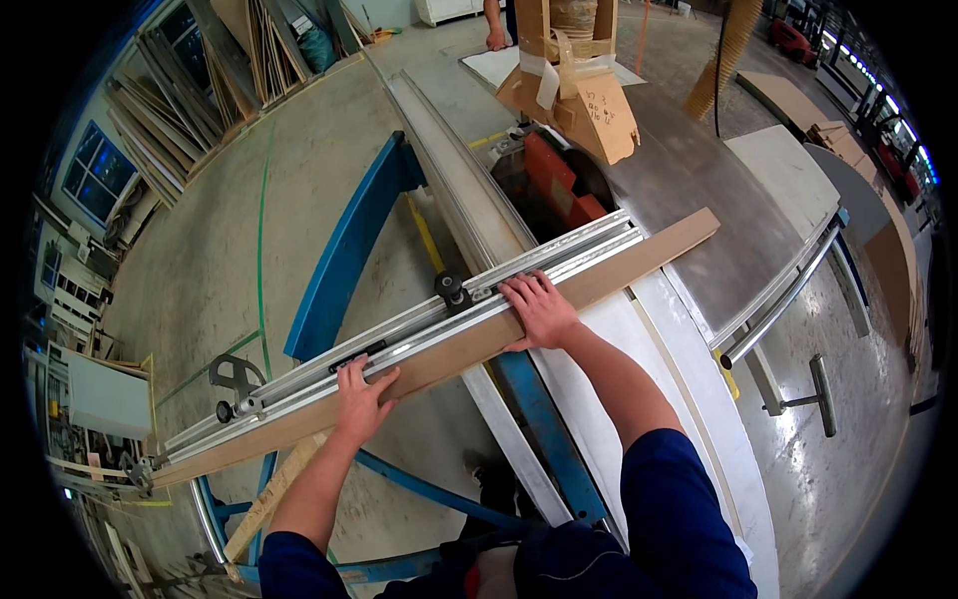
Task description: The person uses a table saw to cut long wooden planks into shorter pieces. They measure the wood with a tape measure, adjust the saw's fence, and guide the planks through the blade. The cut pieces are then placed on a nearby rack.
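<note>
A long brown board (pixel 449 361) lies along the near side of an aluminium fence (pixel 414 331), slanting from lower left up to the right. My left hand (pixel 361 399) grips the board left of the middle, fingers over its top edge and against the fence, thumb apart on the near side. Farther right, my right hand (pixel 541 311) holds the board too, its fingers reaching over onto the fence beside a black knob (pixel 452 291). The board's right end extends past the fence onto the grey metal table.
Beyond the fence is a red saw part (pixel 561 180) under a cardboard-covered hood (pixel 589 100). A sliding rail (pixel 449 160) runs away from me. A blue curved frame arm (pixel 349 245) stands left. Another person's hand (pixel 496 39) is at the far side. Boards (pixel 150 120) lean against the wall.
</note>
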### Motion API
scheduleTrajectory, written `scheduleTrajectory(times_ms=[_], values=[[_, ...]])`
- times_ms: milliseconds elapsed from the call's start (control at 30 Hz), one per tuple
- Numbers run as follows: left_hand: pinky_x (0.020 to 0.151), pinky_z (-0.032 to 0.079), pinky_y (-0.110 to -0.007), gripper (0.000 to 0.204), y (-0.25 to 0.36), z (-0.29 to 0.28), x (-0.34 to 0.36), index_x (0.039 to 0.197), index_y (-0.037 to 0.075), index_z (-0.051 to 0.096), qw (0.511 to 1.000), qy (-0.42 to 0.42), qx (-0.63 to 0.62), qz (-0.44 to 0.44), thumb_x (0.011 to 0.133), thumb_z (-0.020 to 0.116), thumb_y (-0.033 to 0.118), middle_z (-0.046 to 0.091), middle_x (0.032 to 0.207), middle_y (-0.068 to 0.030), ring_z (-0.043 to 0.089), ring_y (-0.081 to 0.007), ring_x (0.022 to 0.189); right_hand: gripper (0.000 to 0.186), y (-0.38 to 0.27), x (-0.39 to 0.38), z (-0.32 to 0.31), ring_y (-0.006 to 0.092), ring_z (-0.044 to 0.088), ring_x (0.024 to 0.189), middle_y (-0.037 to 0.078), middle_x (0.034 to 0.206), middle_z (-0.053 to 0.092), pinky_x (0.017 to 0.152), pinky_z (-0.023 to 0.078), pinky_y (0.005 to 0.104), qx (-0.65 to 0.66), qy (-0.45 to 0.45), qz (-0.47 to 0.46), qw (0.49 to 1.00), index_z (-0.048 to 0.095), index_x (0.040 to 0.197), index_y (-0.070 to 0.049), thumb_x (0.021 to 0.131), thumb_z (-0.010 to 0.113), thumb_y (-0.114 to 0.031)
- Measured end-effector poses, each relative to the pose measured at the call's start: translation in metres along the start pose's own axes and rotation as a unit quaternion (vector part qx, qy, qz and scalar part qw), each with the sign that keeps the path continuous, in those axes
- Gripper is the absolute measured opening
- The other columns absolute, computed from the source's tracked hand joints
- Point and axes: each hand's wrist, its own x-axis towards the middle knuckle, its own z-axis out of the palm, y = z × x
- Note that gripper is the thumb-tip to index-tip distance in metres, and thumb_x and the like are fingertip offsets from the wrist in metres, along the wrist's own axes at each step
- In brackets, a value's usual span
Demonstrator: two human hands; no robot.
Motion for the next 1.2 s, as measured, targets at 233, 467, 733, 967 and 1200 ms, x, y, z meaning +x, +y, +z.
scheduleTrajectory(times_ms=[233,467,733,967,1200], values=[[0.113,0.033,-0.053,0.066,0.003,0.002,0.002,0.130,0.028,0.071,1.000,0.010,-0.020,-0.003,0.068,0.091,0.014,0.041,0.149,-0.0225,0.039,-0.0420,0.133,0.118,0.002,-0.003,-0.001,0.0331,0.036,0.145,0.015,0.148,0.046,0.125,0.018,0.0523,0.004,-0.010,-0.003,1.000,0.036,0.153,-0.003,0.069,0.072,-0.078],[0.115,0.033,-0.052,0.064,0.015,-0.002,0.009,0.129,0.026,0.071,1.000,0.007,-0.022,-0.016,0.069,0.090,0.012,0.039,0.149,-0.0224,0.036,-0.0438,0.137,0.116,0.009,-0.004,-0.002,0.0347,0.038,0.144,0.017,0.146,0.048,0.125,0.020,0.0525,0.004,0.005,-0.004,1.000,0.040,0.149,-0.001,0.067,0.075,-0.075],[0.120,0.027,-0.059,0.060,-0.006,0.036,-0.014,0.132,0.022,0.069,0.991,0.100,-0.057,-0.066,0.076,0.086,0.033,0.041,0.155,-0.0253,0.033,-0.0488,0.145,0.106,-0.012,0.029,-0.002,0.0386,0.042,0.140,0.019,0.145,0.048,0.122,0.028,0.0534,0.039,-0.093,0.037,0.994,0.045,0.145,-0.003,0.064,0.089,-0.056],[0.101,0.048,-0.043,0.054,-0.006,0.076,-0.063,0.126,0.002,0.060,0.768,0.379,-0.238,-0.458,0.085,0.082,0.029,0.052,0.132,-0.0188,0.054,-0.0330,0.124,0.130,0.003,0.013,0.005,0.0405,0.025,0.151,0.020,0.159,0.033,0.128,0.012,0.0544,-0.019,-0.110,0.023,0.994,0.022,0.157,0.002,0.061,0.090,-0.054],[0.091,0.052,-0.043,0.058,-0.074,0.047,-0.101,0.117,-0.008,0.060,0.419,0.398,-0.524,-0.625,0.084,0.084,0.033,0.063,0.121,-0.0256,0.064,-0.0325,0.112,0.135,0.013,0.019,0.007,0.0435,0.025,0.149,0.026,0.157,0.031,0.127,0.011,0.0571,-0.045,-0.146,-0.002,0.988,0.018,0.157,0.005,0.063,0.084,-0.066]])
